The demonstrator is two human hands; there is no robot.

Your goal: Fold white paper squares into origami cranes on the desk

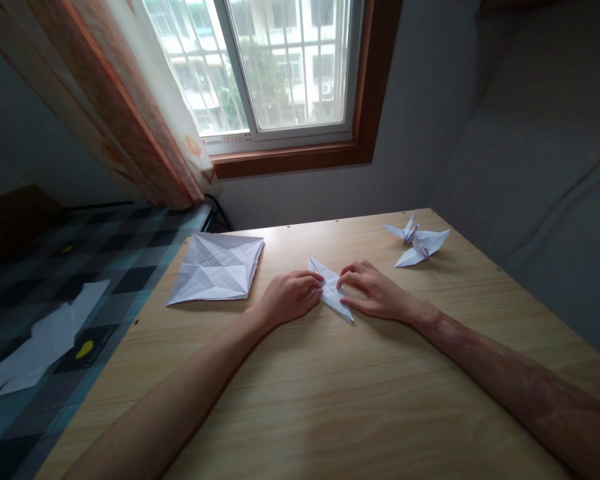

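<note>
A small piece of white paper (333, 291), folded into a narrow diamond with long points, lies on the wooden table between my hands. My left hand (294, 295) has its fingers closed together on the paper's left edge. From the right, my right hand (373, 289) grips the opposite edge with curled fingers and the thumb low on the paper. The fingers hide parts of both edges. Beyond my right hand stands a folded paper crane (423, 247) with its wings spread; a second one may overlap it.
Creased square paper sheets (220, 270) lie at the table's back left. The wooden table (300, 400) meets a bed with a checked cover (125, 257), where white paper scraps (55, 337) lie. A window (290, 67) and curtain (145, 100) are behind.
</note>
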